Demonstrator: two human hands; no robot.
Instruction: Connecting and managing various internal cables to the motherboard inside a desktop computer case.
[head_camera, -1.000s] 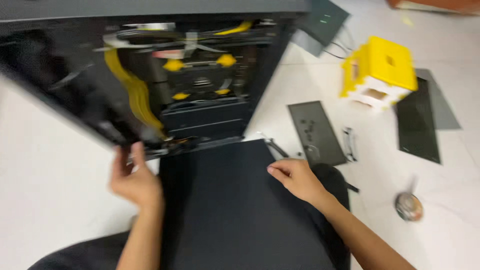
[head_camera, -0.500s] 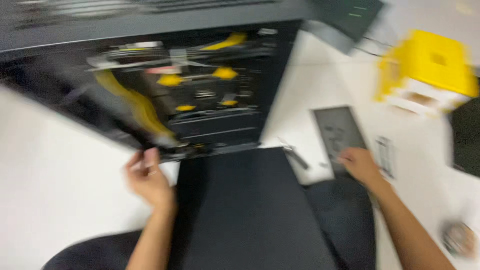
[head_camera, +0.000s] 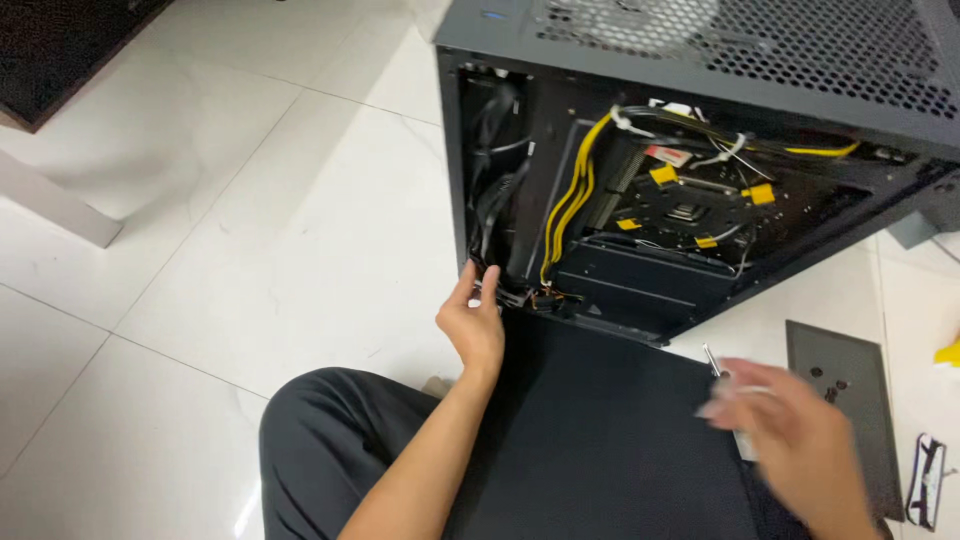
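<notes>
A black computer case (head_camera: 800, 70) stands on the floor with its side open, showing yellow cables (head_camera: 570, 200) and a board inside. My left hand (head_camera: 472, 325) grips the case's lower left corner, thumb and fingers pinched on the frame edge by a bundle of black cables. A flat black side panel (head_camera: 600, 440) lies over my lap, against the case. My right hand (head_camera: 790, 430) is blurred above the panel's right edge, fingers spread, with nothing visibly in it. A thin metal tool tip (head_camera: 708, 358) pokes up just beside its fingers.
A dark metal plate with holes (head_camera: 845, 390) lies on the white tiled floor (head_camera: 250, 250) at the right, with a small black-and-white part (head_camera: 925, 480) beyond it. A yellow object (head_camera: 948, 352) shows at the right edge. A dark mat (head_camera: 60, 40) fills the top left corner.
The view swung left and nearer to the case. My right hand came back from the metal plate to over the panel. My left hand stays at the case's lower corner.
</notes>
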